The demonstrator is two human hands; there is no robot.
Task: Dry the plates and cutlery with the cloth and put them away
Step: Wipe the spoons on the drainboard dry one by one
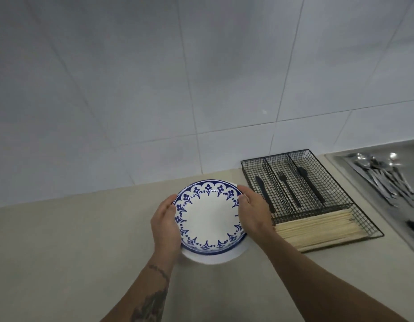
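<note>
Both hands clasp the round blue-patterned white plate [209,217], left hand [165,225] and right hand [253,213] on opposite rims, setting it on a plain white plate [213,257] beneath. Best lowered level and centred. Right of the plate, the black wire cutlery tray [361,219] waits; farther right, wet steel cutlery [382,176].

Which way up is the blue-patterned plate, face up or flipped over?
Face up. The blue-patterned plate shows its white centre and patterned inner rim to the camera, held at its edges by the left hand and right hand over a white plate.

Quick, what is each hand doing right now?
Left hand: grips the left rim of the blue-patterned plate.
Right hand: grips the same plate's right rim.
</note>
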